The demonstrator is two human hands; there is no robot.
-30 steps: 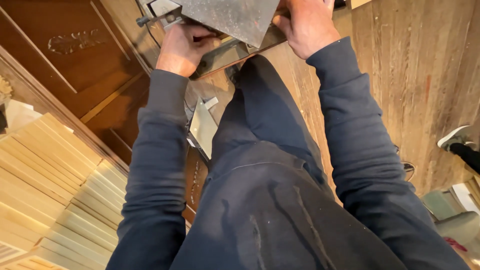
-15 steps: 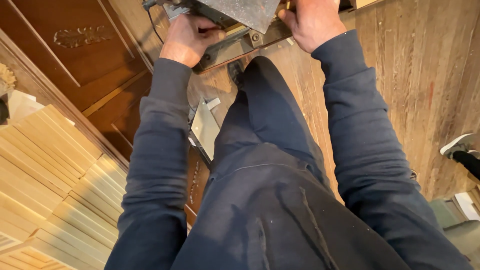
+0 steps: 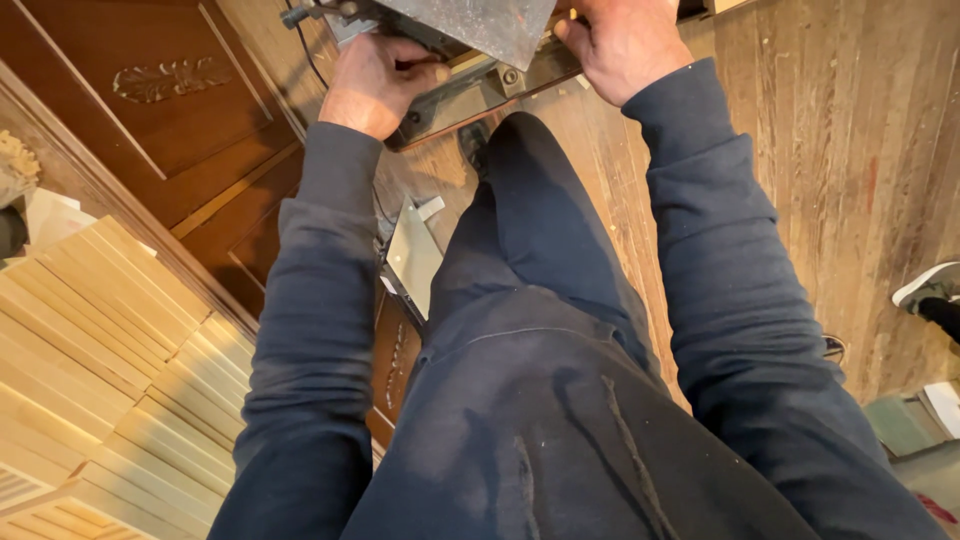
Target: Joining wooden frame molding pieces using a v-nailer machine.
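The person stands over a metal-topped machine [image 3: 470, 40] at the top edge of the head view, with both arms extended forward and downward. The left hand [image 3: 375, 85] is closed around the dark lower frame of the machine, fingers wrapped over its near edge beside a visible bolt. The right hand [image 3: 625, 45] is curled over the far right side of the same unit, its fingers pressing on a pale wooden piece [image 3: 568, 15] that shows only as a small sliver at the frame edge; whether it fully grips that piece cannot be told. The grey steel plate [image 3: 480, 25] of the machine lies between the two hands, tilted in view. The step in hand appears to be steadying or feeding work at the machine, with both hands committed. The next move, as a judgement, calls for keeping both hands firm and clear of any cutting part, which is hidden from view. To the left lie stacked pale wood strips [image 3: 90, 350] and a dark carved wooden panel [image 3: 150, 90]. A plank floor [image 3: 850, 150] runs to the right, where another person's shoe [image 3: 925, 285] appears, well apart from the work.
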